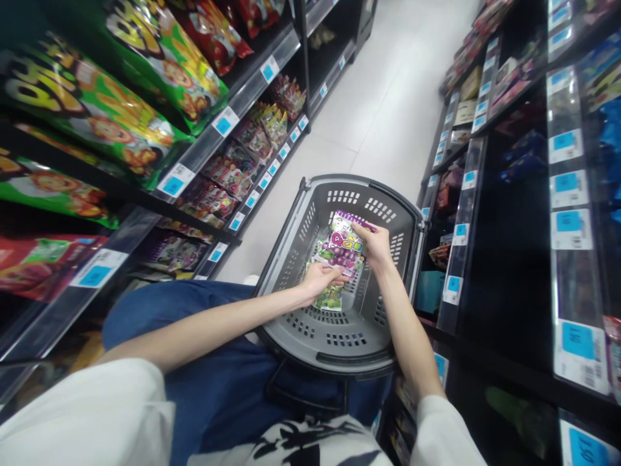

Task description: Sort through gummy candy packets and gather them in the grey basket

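Observation:
Both hands hold a purple-and-white bag of gummy candy (345, 244) with grape pictures and "QQ" lettering, over the inside of a grey shopping basket (286, 349). My left hand (321, 281) pinches the bag's lower edge. At its upper right corner, my right hand (373, 243) grips it between thumb and fingers. Beneath it lies a green candy bag (330, 298) in the basket, partly covered by the purple bag and my left hand. The basket's slotted walls surround both hands.
Shelves with large green snack bags (97, 116) and small candy packets (233, 171) run along the left. Another shelf with blue-and-white price tags (571, 230) stands close on the right. The pale tiled floor (369, 97) stretches ahead between them. My bent knee (169, 310) is beside the basket.

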Demonstrator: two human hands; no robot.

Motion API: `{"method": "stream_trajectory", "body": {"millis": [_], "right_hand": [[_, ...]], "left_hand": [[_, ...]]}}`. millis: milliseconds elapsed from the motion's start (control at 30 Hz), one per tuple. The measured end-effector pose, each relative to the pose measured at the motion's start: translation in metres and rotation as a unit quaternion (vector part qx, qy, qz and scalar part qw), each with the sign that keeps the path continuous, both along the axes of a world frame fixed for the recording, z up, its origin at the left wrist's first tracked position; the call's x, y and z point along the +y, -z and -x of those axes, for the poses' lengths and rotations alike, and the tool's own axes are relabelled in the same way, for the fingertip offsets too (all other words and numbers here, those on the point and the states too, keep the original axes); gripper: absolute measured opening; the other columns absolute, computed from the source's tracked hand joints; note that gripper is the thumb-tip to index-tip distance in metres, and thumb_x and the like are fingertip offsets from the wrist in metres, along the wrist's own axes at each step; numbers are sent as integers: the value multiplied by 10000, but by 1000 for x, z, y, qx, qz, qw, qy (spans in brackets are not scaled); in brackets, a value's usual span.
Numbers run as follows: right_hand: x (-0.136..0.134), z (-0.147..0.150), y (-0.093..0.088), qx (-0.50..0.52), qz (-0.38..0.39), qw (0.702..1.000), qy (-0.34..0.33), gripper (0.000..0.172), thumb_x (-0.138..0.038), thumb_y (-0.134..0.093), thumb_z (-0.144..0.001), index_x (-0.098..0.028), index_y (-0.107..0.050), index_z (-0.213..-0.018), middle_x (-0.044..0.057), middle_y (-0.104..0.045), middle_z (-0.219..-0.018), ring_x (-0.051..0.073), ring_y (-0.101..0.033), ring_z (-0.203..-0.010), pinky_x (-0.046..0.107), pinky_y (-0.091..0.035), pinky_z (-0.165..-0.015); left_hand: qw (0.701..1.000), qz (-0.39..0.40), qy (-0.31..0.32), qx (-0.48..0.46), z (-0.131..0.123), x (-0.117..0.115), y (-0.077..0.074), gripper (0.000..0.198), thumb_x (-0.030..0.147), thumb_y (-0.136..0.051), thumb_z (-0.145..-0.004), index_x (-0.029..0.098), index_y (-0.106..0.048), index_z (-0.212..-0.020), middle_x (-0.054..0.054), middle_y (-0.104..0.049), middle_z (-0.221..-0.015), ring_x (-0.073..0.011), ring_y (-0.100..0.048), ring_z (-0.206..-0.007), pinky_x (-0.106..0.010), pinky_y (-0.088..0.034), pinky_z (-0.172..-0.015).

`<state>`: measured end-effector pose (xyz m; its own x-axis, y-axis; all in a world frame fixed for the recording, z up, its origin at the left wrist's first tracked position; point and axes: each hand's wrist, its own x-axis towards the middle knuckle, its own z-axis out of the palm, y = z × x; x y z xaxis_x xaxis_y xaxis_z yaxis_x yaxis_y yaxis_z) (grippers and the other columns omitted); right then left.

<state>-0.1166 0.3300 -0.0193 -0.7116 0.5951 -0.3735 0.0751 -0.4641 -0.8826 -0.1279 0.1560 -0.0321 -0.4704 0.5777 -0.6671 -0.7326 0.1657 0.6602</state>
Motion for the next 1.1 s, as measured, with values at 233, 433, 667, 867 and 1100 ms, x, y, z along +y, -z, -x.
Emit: {"method": "stream_trajectory", "body": {"millis": [233,433,667,867,1100], "right_hand": [[-1,-1,-2,-19,-23,999,-18,458,-391,-951,-499,-117,-749,-805,55,-722,-762,155,-652,-653,272,-545,-638],[-7,-2,-7,-31,-87,995,-40,451,-428,-933,-539,-121,-739,-806,49,-709,-763,143,-630,-634,266,-529,-607],[0,2,-6,-42,-60,997,-10,479,-384,-962,-430,-130,-745,-774,63,-715,-753,153,-634,-614,286,-550,-586],[-5,2,-2,-29,-277,950,-142,423,-487,-876,-606,-144,-799,-841,81,-733,-758,168,-637,-602,271,-500,-555],[-20,2,6,103,-529,793,-285,226,-366,-634,-840,-231,-813,-813,48,-748,-781,169,-673,-646,260,-471,-610]], "left_hand": [[999,-18,6,-35,-1,-3,12,329,284,-905,-700,90,-698,-866,-101,-768,-780,-147,-727,-688,-233,-597,-705],[997,-27,30,-61,-2,-3,12,428,334,-935,-641,101,-738,-942,-124,-776,-948,-168,-740,-831,-271,-582,-813],[982,-125,-135,48,45,12,2,691,384,-930,-622,184,-635,-1214,-144,-661,-1334,-216,-654,-1166,-393,-462,-1095],[913,-136,49,380,113,11,-53,665,295,-868,-688,200,-570,-1275,-165,-651,-1330,-257,-612,-1227,-393,-499,-984],[805,-25,337,487,103,7,-34,702,207,-863,-581,169,-657,-1251,-77,-755,-1060,-241,-712,-940,-318,-514,-815]]}}
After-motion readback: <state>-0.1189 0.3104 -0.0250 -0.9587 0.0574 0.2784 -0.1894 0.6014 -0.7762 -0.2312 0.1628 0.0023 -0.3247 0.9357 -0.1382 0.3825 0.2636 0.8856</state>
